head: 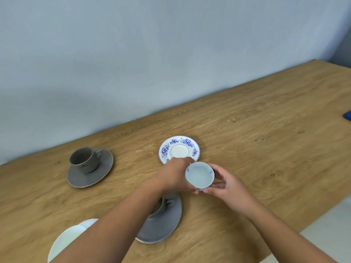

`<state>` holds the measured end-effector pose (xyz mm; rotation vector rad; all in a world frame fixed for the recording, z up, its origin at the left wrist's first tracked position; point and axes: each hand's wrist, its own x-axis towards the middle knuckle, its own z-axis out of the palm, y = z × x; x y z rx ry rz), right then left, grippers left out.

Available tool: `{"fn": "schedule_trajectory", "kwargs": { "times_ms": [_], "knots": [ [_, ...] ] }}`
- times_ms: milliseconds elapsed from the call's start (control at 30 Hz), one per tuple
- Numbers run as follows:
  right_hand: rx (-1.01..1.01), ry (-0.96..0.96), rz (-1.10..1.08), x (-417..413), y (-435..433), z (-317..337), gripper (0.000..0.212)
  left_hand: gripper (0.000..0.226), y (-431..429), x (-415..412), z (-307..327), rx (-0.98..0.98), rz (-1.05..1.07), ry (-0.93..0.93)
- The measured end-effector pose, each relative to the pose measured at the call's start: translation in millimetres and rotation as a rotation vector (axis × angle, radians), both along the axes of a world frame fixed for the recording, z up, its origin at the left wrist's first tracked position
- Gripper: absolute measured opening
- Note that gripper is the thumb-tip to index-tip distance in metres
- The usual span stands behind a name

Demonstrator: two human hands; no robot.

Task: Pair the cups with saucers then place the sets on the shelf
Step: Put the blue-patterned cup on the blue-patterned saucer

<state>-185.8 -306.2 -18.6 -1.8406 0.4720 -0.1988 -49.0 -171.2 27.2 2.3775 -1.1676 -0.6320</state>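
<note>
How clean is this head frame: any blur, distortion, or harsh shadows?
Head view: wide-angle bending tilts the table edge; lighting soft, shadows faint; the hands and blue-flowered cup are slightly soft, the grey cup and saucer sharper; no glare.

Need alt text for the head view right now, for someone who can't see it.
Both hands, left hand and right hand, hold a white-and-blue cup just short of the empty blue-flowered saucer on a wooden table. A grey cup sits on its grey saucer to the left.

Head view, looking down (close) at table [266, 130]
</note>
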Motion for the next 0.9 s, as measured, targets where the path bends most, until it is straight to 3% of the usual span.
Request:
{"fn": "schedule_trajectory", "kwargs": {
  "times_ms": [200,433,900],
  "knots": [
    [-0.044,-0.026,0.103,64,-23,21,0.065,0.072,-6,47,14,-0.113,0.153,0.033],
    [-0.084,0.018,0.173,127,-34,8,0.069,0.074,-14,90,1,-0.093,0.262,0.001],
    [-0.124,0.076,0.196,137,-38,-1,0.074,0.084,-10,103,-17,-0.083,0.245,0.032]
  ]
}}
